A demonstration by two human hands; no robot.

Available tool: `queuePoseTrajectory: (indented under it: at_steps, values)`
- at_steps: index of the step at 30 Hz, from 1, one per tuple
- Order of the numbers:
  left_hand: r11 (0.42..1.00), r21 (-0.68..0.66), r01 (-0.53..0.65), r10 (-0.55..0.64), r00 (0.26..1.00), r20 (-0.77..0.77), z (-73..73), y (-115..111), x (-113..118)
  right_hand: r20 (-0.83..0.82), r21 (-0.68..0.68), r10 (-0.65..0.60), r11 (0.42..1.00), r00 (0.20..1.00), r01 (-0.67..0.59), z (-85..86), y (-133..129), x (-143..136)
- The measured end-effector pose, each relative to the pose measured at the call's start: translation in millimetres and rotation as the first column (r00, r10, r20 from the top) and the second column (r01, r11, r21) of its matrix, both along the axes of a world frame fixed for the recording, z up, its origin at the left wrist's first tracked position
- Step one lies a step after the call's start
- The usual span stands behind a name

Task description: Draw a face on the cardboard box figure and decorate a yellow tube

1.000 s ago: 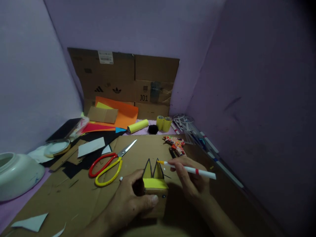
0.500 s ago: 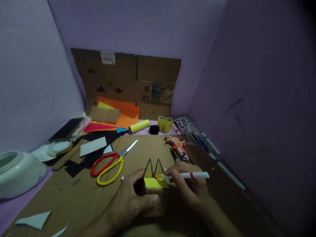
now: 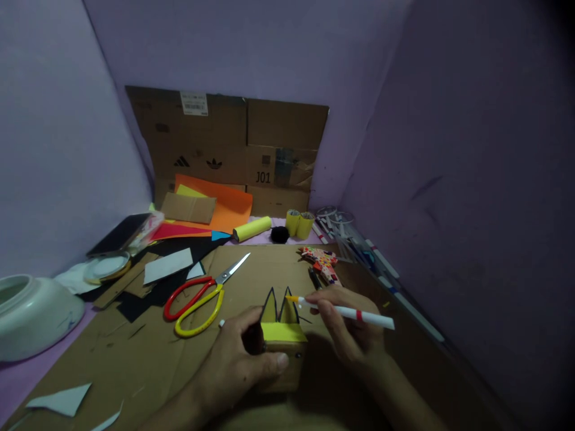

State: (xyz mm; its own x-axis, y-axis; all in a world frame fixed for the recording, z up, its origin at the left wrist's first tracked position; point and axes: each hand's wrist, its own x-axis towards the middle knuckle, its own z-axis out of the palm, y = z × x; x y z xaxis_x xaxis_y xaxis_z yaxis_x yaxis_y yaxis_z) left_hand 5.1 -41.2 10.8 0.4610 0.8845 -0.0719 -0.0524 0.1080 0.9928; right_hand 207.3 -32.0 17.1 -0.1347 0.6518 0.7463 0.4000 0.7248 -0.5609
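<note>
A small cardboard box (image 3: 283,366) with a yellow top strip and two pointed, dark-edged yellow ears (image 3: 288,306) stands near the front of the cardboard sheet. My left hand (image 3: 240,359) grips its left side, thumb across the front. Between the thumb and fingers of my right hand (image 3: 348,326) is a white marker (image 3: 366,317) with a red band. Its orange-yellow tip is at the upper part of the right ear. Scissors (image 3: 220,282) with one red and one yellow handle lie to the left of the box.
Behind are yellow rolls (image 3: 252,228), a black pompom (image 3: 280,234) and orange paper (image 3: 233,209). A patterned cutout (image 3: 321,258) and a dark pen (image 3: 314,278) lie beyond my right hand. A white ceramic bowl (image 3: 40,317) sits at left, with paper scraps (image 3: 168,266) nearby.
The marker tip has moved up from the base of the right ear to its upper part, and the marker's back end has swung down and right. My left hand keeps its hold.
</note>
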Motion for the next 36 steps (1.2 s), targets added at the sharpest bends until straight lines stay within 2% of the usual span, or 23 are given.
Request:
queuePoseTrajectory:
  at_steps: [4, 9, 16, 23, 30, 36]
  values:
    - [1.000, 0.004, -0.011, 0.011, 1.000, -0.029, 0.4, 0.0, -0.8, 0.045, -0.002, 0.033, 0.999, 0.998, -0.033, 1.3, 0.6, -0.4]
    - [0.997, 0.018, -0.071, 0.073, 0.985, -0.157, 3.3, -0.1, -2.2, 0.102, -0.064, 0.129, 0.990, 0.986, -0.123, 2.5, 0.3, -0.7]
    - [0.999, -0.022, 0.027, -0.026, 1.000, 0.015, 1.8, -0.7, -0.9, -0.078, -0.034, 0.010, 0.999, 0.997, -0.013, 1.1, -1.5, 3.8]
    - [1.000, 0.012, -0.003, 0.003, 0.999, -0.038, -1.2, 0.3, -1.8, 0.018, 0.016, 0.011, 1.000, 1.000, -0.011, 6.7, 1.7, 4.6]
    - [0.998, 0.021, -0.055, 0.057, 0.994, -0.093, -7.3, 0.0, -3.1, 0.108, -0.053, 0.079, 0.996, 0.991, -0.074, 11.8, 2.8, 7.6]
    - [1.000, 0.006, 0.002, -0.002, 0.999, -0.039, -0.4, 0.1, -1.6, -0.046, -0.039, 0.058, 0.997, 0.997, -0.060, 9.0, 2.7, 10.5]
